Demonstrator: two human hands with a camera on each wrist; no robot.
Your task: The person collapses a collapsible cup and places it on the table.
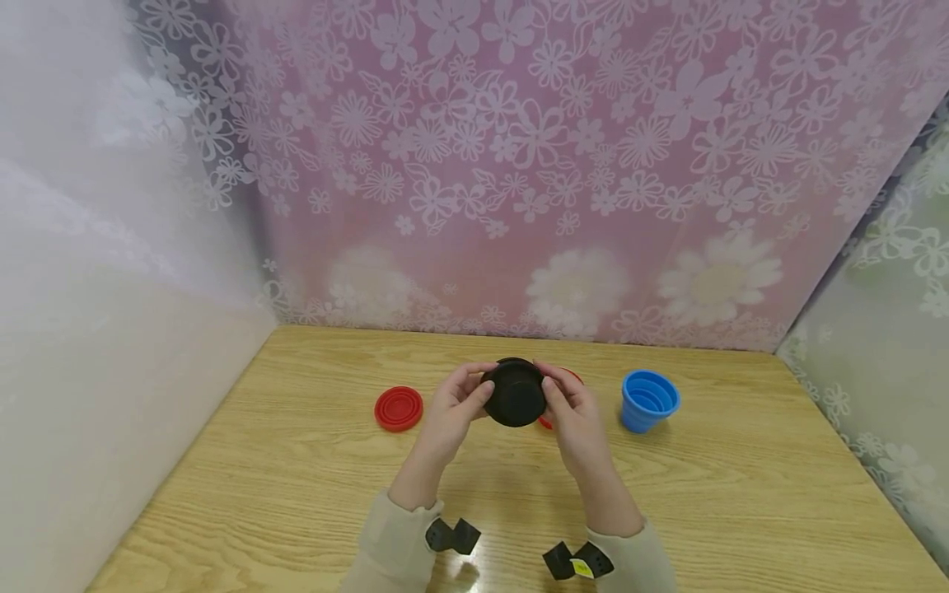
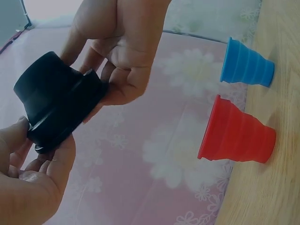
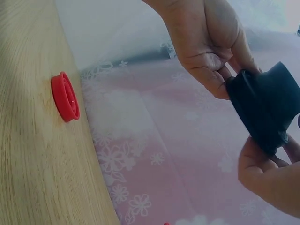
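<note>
A black collapsible cup (image 1: 515,397) is held in the air above the table, its narrow base turned up toward the head camera. It is partly folded, with a wide ringed rim and a shorter tapered part. My left hand (image 1: 447,413) grips the rim on the left, thumb on the near side. On the opposite side my right hand (image 1: 580,422) pinches the rim between thumb and fingers. A red collapsible cup (image 2: 239,133) stands extended on the table, mostly hidden behind the right hand in the head view.
Left of the hands, a red collapsible cup (image 1: 399,409) lies folded flat on the wooden table (image 1: 296,494). To the right, a blue collapsible cup (image 1: 647,403) stands extended, mouth up. Flower-patterned curtain (image 1: 519,165) encloses the table's back and sides.
</note>
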